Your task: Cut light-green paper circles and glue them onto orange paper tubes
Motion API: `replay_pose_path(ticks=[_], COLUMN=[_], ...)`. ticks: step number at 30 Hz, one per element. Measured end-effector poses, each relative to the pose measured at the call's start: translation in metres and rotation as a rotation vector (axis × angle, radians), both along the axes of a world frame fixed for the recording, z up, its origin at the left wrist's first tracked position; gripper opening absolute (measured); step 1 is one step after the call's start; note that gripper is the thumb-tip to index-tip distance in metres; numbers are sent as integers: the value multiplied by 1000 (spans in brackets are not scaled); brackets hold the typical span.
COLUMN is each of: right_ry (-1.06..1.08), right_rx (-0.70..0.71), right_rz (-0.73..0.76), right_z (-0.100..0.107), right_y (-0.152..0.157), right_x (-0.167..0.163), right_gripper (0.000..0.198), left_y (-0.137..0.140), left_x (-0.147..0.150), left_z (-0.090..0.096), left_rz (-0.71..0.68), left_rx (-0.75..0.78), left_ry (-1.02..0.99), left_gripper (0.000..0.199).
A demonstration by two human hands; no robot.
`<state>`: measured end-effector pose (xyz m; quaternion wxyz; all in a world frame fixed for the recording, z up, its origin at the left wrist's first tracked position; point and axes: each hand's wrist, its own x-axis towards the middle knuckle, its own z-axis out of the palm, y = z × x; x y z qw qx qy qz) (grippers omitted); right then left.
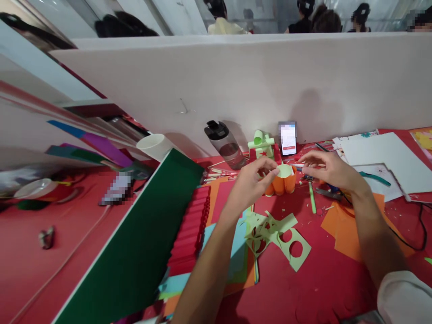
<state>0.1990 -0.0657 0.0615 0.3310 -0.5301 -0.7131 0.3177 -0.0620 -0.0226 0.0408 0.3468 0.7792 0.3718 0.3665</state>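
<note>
A bundle of orange paper tubes (278,185) stands on the red table, a light green paper circle (286,170) lying over its top. My left hand (251,181) is at the left side of the tubes, thumb and fingertip pinched at the circle's edge. To the right, my right hand (329,170) hovers with thumb and forefinger apart, pointing toward the tubes and holding nothing visible. Just behind the tubes sits a light green and red paper model (262,145) with a red star. Light green paper scraps (270,234) with round holes lie in front.
A dark-lidded bottle (224,144) and a phone (288,138) stand along the white partition. At left are a green board (135,243) and red corrugated paper (191,229). Pliers (329,194), a green pen-like tool (312,198) and orange sheets (347,229) lie at right.
</note>
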Motion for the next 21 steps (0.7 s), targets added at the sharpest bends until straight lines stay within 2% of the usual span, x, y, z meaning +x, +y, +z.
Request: replay_pose_path(ticks=[4,12,18,21], right_ry=[161,290,379,366], right_rx=[23,96,54,19], right_rz=[-14,-51,-152,-166], right_z=[-13,-28,-38,-41], right_y=[5,16,27,31], right_x=[-23,-30,-21,-16], right_gripper=[23,16,22,24], left_y=[-2,-4,5,11], left_x=[6,10,-1,-4], left_z=[-6,-10,-12,-16], left_rz=[-14,-5,49,27], left_rx=[15,62,217,301], left_ry=[-14,6,194,267], left_gripper=[12,7,11,10])
